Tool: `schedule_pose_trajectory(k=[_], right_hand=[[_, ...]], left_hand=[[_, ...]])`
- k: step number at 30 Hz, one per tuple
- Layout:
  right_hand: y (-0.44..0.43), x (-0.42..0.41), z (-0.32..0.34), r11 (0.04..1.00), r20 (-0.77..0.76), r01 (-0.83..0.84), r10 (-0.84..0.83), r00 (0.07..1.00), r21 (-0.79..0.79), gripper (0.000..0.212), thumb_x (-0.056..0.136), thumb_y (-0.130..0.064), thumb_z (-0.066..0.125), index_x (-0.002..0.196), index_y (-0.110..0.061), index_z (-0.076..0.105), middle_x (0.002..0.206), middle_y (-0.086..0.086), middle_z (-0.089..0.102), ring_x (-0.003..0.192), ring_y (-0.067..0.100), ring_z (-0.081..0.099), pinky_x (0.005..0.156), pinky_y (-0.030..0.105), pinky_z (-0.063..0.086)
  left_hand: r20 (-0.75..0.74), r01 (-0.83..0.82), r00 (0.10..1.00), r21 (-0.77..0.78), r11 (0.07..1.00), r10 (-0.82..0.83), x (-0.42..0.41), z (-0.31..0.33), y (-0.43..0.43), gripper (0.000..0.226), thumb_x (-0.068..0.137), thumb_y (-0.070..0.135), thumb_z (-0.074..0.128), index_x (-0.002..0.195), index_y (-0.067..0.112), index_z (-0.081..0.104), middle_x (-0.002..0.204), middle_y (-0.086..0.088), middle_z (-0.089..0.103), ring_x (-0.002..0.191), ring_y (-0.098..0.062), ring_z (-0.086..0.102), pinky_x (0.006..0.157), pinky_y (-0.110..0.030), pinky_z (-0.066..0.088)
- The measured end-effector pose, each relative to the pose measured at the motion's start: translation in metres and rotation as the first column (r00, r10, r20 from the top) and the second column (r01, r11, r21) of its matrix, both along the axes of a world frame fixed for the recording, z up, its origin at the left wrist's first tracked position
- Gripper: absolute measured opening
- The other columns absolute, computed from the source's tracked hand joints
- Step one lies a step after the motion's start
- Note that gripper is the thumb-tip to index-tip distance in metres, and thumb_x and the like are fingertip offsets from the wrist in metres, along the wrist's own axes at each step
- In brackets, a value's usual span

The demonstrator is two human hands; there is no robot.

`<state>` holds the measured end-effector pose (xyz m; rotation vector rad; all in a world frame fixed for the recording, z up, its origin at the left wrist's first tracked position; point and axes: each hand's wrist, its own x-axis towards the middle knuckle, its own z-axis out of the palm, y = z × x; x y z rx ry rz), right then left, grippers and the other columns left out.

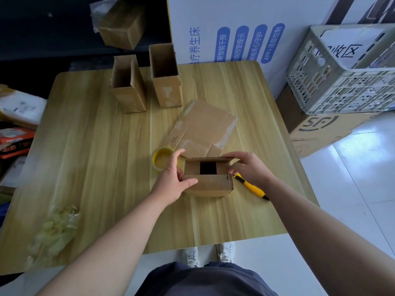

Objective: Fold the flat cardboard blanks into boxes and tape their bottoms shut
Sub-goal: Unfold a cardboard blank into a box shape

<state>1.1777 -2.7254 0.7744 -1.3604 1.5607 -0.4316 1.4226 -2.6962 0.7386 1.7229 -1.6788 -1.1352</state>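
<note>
Half-folded box (208, 186) sits mid-desk, flaps part-closed, with the flat blank (205, 127) just behind and the tape roll (161, 160) on its left. Two open boxes (128, 97) (167, 90) stand upright by the back edge.

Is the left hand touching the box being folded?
Touching. The head view shows the left hand with its thumb lying across the near flap of the box.

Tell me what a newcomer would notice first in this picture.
First, the left hand and right hand gripping a half-folded box in the middle of the table, flaps not yet closed. A yellow tape roll lies left of it, a flat blank behind it, and two open boxes stand at the far edge.
</note>
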Motion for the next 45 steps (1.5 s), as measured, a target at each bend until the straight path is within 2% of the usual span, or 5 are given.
schedule_pose_trajectory(k=[4,9,16,38,45], right_hand=[[0.009,-0.004,-0.007,0.991,-0.061,-0.13,0.128,0.99,-0.033,0.032,0.095,-0.023,0.048,0.118,-0.027,0.07,0.131,-0.006,0.055,0.11,0.012,0.055,0.098,0.029,0.044],[0.029,-0.007,-0.026,0.974,-0.183,-0.206,0.185,0.965,-0.098,0.057,0.08,-0.034,0.076,0.133,-0.037,0.056,0.148,-0.016,0.037,0.098,0.011,0.056,0.087,0.022,0.046],[0.039,-0.006,-0.033,0.972,-0.131,-0.197,0.181,0.975,-0.129,0.072,0.076,-0.031,0.082,0.139,-0.037,0.049,0.155,-0.018,0.024,0.109,0.005,0.044,0.091,0.018,0.037],[0.025,0.031,-0.038,0.876,-0.248,-0.213,0.111,0.962,-0.433,0.011,0.083,-0.022,0.073,0.093,-0.017,0.072,0.104,-0.003,0.062,0.098,0.021,0.047,0.09,0.038,0.045],[0.02,0.031,-0.039,0.888,-0.219,-0.183,0.097,0.971,-0.421,0.005,0.082,-0.023,0.074,0.088,-0.022,0.073,0.1,-0.01,0.057,0.098,0.017,0.045,0.088,0.027,0.04]], left_hand=[[0.093,0.033,0.995,-0.069,0.997,-0.027,-0.004,-0.004,0.003,0.047,0.08,0.03,0.075,0.12,0.033,0.052,0.083,0.004,0.047,0.066,-0.013,0.047,0.064,-0.027,0.039],[0.075,-0.004,0.997,-0.068,0.998,0.009,-0.008,-0.011,0.008,0.038,0.084,0.03,0.071,0.118,0.032,0.053,0.1,0.003,0.043,0.075,-0.012,0.047,0.074,-0.028,0.043],[0.009,0.109,0.994,-0.043,0.993,-0.109,-0.017,-0.019,0.003,0.02,0.094,0.017,0.057,0.109,0.016,0.044,0.146,0.0,0.023,0.145,-0.009,0.011,0.108,-0.02,0.014],[-0.104,-0.015,0.995,-0.071,0.997,0.007,-0.03,-0.021,0.001,0.024,0.089,0.017,0.066,0.098,0.017,0.044,0.111,-0.004,0.043,0.102,-0.015,0.042,0.084,-0.003,0.029],[0.035,-0.282,0.957,-0.125,0.951,0.289,0.007,-0.036,-0.011,0.019,0.096,0.013,0.049,0.111,0.013,0.061,0.119,-0.006,0.057,0.104,-0.018,0.055,0.093,-0.03,0.043]])
